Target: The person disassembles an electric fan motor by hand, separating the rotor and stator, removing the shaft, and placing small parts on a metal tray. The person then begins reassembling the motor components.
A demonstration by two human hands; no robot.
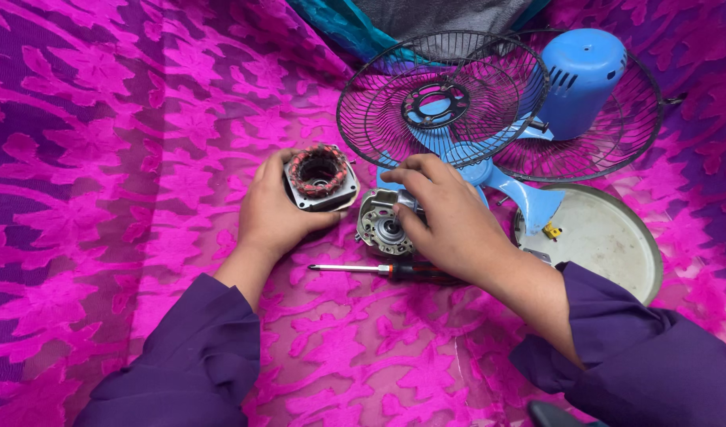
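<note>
Stator (pixel 319 175) cupped (left hand (pixel 269 212))

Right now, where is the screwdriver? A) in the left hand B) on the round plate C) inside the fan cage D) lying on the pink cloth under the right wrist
D: the screwdriver lies flat on the cloth, partly under the right hand.

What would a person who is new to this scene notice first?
First the bright pink cloth that fills the whole view. At its centre, the left hand holds a stator with red windings, and the right hand grips a metal motor cover beside it, above a screwdriver. Behind them, at upper right, lie two wire fan guards and a blue housing.
</note>
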